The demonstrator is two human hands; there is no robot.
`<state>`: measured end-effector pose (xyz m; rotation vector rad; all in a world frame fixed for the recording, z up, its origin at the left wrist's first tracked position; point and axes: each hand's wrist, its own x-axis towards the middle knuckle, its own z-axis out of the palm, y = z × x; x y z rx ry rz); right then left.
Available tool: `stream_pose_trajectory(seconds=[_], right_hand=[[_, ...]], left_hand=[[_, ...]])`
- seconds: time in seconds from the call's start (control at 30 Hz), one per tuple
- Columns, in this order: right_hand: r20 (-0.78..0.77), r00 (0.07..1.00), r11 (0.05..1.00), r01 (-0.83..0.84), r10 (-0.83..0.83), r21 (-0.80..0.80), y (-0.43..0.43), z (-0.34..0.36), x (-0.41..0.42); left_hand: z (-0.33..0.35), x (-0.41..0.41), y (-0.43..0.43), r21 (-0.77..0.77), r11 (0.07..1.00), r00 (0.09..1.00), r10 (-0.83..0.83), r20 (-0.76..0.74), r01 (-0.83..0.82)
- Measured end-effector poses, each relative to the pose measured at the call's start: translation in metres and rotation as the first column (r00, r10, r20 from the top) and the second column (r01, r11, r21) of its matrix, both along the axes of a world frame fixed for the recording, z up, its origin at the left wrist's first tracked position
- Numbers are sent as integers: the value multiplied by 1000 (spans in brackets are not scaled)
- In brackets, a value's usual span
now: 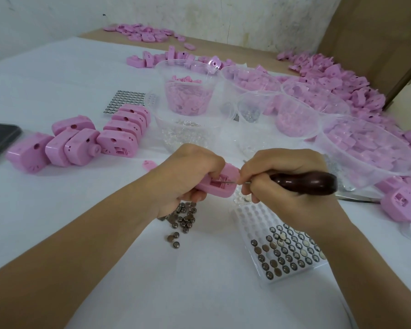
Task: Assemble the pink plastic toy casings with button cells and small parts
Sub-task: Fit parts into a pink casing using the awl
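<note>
The left hand (pixel 190 176) grasps one pink casing (pixel 224 191) with curled fingers and holds it a little above the white table (pixel 57 210), with its open compartment turned up toward the camera. The right hand (pixel 287 186) is closed around a tool (pixel 306 184) with a dark wooden handle, and the thin metal tip meets the edge of the compartment (whether it is a screwdriver or an awl, I cannot tell).

To do this step well, I think the left hand should hold the casing firm and not let it roll, while the right hand pushes along the line of the shaft with small force. If the tip slips, it may scratch the plastic or reach the left fingers, which are just beside it.

The room for moving is narrow. The loose button cells (pixel 184 219) lie directly under the left hand, and the tray of button cells (pixel 287 250) lies under the right wrist, so a low elbow may scatter them. Behind the hands the clear cups (pixel 188 91) stand close together, and the large bowl (pixel 365 148) is near the tool handle. The front of the table gives more free space.
</note>
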<state>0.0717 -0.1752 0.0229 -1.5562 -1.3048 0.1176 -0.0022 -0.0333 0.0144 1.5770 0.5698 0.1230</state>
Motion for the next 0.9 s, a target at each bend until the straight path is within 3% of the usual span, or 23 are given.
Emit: stream_pose_trajectory(seconds=[0.23,0.4,0.47,0.53,0.6,0.63,0.67,0.77,0.9], right_hand=[[-133,991,998,4,5,64,-4,5,8],[-297,955,929,131,-25,346,-12,14,22],[-191,970,933,201,-148,297,-11,13,21],[81,968,963,226,-239,149,-8,7,18],[475,858,965,254,-195,-62,-5,-1,17],[601,787,947,285,-143,-148,-2,-6,17],[654,751,922,312,-92,-229,0,-9,18],[634,773,855,350,-32,-383,4,-15,21],[640,768,791,407,-26,-456,5,-21,27]], left_hand=[[-2,-1,-2,-31,999,986,-22,162,28],[-2,-2,1,-98,995,931,70,358,-37],[-3,-2,3,-85,994,891,106,442,-76],[-3,-4,4,-45,988,843,147,518,-144],[-3,-6,5,-12,978,788,175,590,-208],[-3,-8,4,3,972,764,182,619,-234],[-3,-8,4,9,967,743,190,642,-255],[-4,-9,5,-20,964,710,208,673,-264],[-8,-8,7,21,972,725,159,670,-232]])
